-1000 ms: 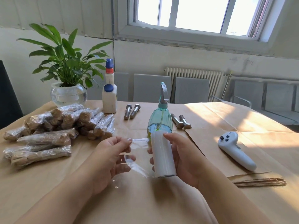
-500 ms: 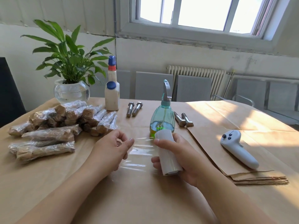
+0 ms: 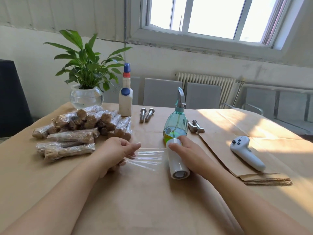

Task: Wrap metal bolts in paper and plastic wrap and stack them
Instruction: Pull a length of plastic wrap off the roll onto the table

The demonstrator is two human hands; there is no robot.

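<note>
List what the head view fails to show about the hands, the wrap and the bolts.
- Left hand: its fingertips curl under the palm, so how it pinches the plastic film is hidden.
- Right hand: the plastic wrap roll covers its thumb side.
- Wrapped bolts: piled up, so the count is unclear.
- Spray bottle: its base is behind the roll and right hand.
- Pair of bare bolts: partly behind the spray bottle.
</note>
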